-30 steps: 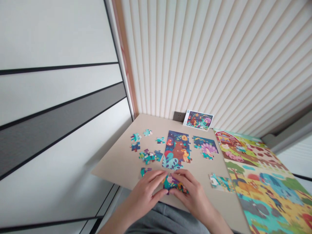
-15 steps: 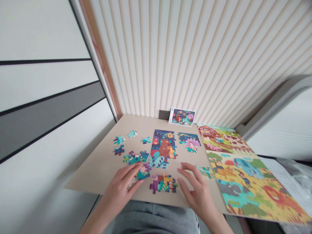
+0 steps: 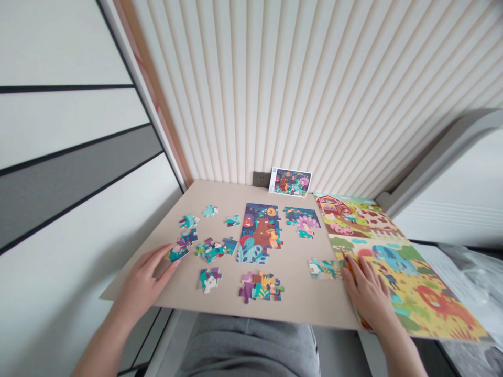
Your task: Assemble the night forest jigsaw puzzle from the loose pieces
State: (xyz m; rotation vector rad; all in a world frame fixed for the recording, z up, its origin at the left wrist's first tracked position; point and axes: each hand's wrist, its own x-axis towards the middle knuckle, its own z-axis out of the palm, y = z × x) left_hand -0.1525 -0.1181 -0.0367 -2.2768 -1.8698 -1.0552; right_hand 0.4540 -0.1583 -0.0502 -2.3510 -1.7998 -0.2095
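At the left of the table, my left hand [image 3: 146, 280] has its thumb and fingers closed on the edge of a dark purple-and-teal puzzle piece [image 3: 179, 253]. This piece lies against a dark blue piece above it. My right hand [image 3: 368, 288] rests with fingers stretched on the left part of the animal puzzle [image 3: 440, 298]. Beside its fingertips is a joined teal strip of puzzle pieces [image 3: 325, 268]. Between the hands lie the joined bear section [image 3: 262, 233], a small cluster [image 3: 262, 287] near the front edge, and a piece with a white animal [image 3: 209, 280].
Loose teal pieces [image 3: 210, 211] and a joined cluster [image 3: 215, 249] lie at the left. The peacock section [image 3: 304, 222] is right of the bear. A picture card [image 3: 291, 182] leans at the ribbed wall [image 3: 236, 94]. A farm puzzle [image 3: 353, 217] lies at the back right.
My left hand has moved left with the purple-and-teal piece, uncovering the white-animal piece. My right hand has shifted right, from beside the front cluster onto the animal puzzle.
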